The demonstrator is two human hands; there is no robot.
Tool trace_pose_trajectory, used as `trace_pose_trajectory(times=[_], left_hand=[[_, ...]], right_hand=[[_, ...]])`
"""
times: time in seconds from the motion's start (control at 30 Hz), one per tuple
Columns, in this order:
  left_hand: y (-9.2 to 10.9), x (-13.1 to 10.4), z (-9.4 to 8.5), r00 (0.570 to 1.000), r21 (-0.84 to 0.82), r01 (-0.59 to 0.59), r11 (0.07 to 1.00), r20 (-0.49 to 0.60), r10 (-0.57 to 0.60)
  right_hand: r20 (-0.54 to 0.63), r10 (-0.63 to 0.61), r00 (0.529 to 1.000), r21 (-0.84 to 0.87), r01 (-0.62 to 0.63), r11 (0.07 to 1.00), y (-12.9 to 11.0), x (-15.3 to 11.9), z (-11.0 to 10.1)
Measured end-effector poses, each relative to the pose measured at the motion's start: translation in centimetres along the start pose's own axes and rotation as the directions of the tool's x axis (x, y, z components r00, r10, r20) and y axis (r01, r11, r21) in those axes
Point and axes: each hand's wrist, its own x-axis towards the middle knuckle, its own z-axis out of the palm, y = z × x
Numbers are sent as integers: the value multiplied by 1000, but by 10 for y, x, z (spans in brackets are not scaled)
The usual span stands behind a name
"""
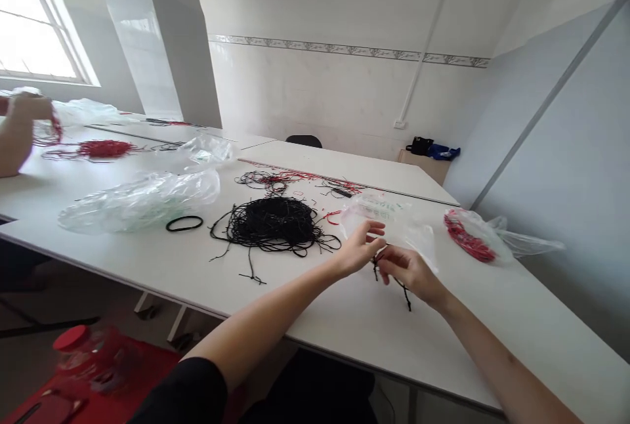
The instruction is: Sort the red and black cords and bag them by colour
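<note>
Both my hands meet above the right part of the white table [315, 306]. My left hand [361, 248] pinches a thin black cord, its other fingers spread. Close beside it, my right hand [408, 272] has its fingers curled on the same black cord [406, 298], whose knotted ends hang below. A clear plastic bag [420, 240] lies just behind the hands. To their left is a large tangled heap of black cords [275, 222], with loose ends spreading around it.
A black loop [184, 223] and crumpled clear bags [142, 204] lie left. Red and black scraps [290, 176] are behind the heap. A bag of red cord [470, 237] sits right. At far left, another person's hand [29, 112] holds red cords near a red bundle [105, 148].
</note>
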Motion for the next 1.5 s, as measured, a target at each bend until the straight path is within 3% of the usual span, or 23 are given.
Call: trace_pose_trajectory(times=[0.13,0.27,0.67,0.7,0.73,0.77,0.83,0.87,0.9,0.97,1.03,1.1,1.2,1.37,1.5], left_hand=[[-7,8,-2,998,-77,0,997,-64,-5],[-10,17,-9,988,-147,-10,989,-154,-13],[-9,28,-26,922,-397,-10,918,-359,-145],[-10,28,-25,924,-399,-10,917,-354,-144],[-9,27,-25,929,-400,-12,916,-343,-137],[-9,27,-24,937,-400,-16,916,-326,-126],[-5,25,-23,954,-399,-26,916,-283,-97],[-3,23,-22,964,-400,-29,916,-255,-81],[-1,22,-21,974,-401,-31,915,-218,-63],[3,19,-19,993,-408,-31,912,-119,-20],[6,16,-17,1000,-412,-26,911,-8,25],[7,15,-16,997,-403,-17,915,64,47],[5,14,-18,997,-326,-21,945,65,45],[0,15,-23,997,5,28,1000,65,-28],[-3,13,-20,989,276,15,961,137,-55]], right_hand=[[208,61,976,-31,-56,998,-6,-1,0],[374,152,915,-114,-117,987,-8,-4,-5],[697,309,647,-179,-260,949,-16,-10,-15],[681,301,668,-168,-257,952,-17,-10,-15],[629,282,724,-156,-238,959,-17,-9,-15],[530,250,810,-148,-201,968,-16,-7,-15],[185,135,973,-171,-104,980,-11,-2,-14],[-20,64,998,-200,-67,978,-7,2,-14],[-193,3,981,-229,-48,972,-2,6,-14],[-372,-49,927,-247,-48,968,9,13,-14],[-351,-19,936,-200,-55,978,17,18,-14],[-254,29,967,-138,-66,988,21,19,-14],[-188,73,979,-77,-88,993,15,16,-20],[-239,101,966,210,-50,976,-8,-1,-45],[-281,73,957,415,53,908,-20,-10,-60]])
